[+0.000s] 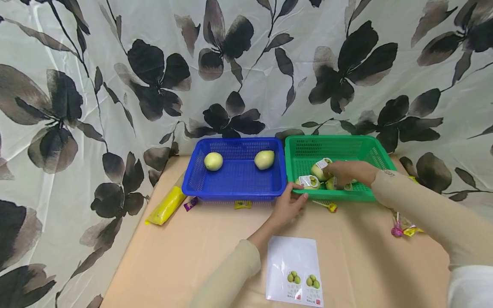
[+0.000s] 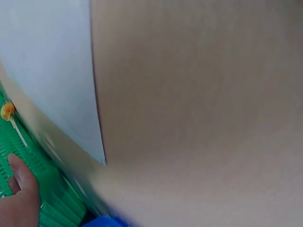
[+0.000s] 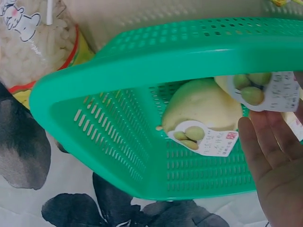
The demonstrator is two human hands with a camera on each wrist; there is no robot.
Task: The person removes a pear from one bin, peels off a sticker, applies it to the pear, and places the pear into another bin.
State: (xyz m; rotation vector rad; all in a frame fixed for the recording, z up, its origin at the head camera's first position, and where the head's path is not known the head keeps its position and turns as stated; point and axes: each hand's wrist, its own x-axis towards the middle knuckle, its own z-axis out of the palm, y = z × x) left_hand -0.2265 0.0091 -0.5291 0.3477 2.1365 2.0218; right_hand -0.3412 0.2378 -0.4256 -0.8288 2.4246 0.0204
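The left hand (image 1: 288, 207) is gripping the green basket (image 1: 346, 196) at its front-left corner, thumb along the outer wall and fingers over the rim, while the right hand (image 1: 352, 171) is reaching inside among pale yellow-green fruits (image 1: 317, 173) with paper labels (image 3: 203, 138); its fingers are lying nearly straight and close together, touching a labelled fruit, but the thumb is too hidden to tell whether they are pinching. Handling this well probably means keeping the basket steady, using light fingertip pressure, and sparing the labels from creases. Those labels are showing round green fruits, Chinese characters and a red seal; the white sheet (image 1: 292, 261) is carrying two similar prints, their writing too small to read surely, and the blue basket (image 1: 239, 188) is holding two fruits without visible labels
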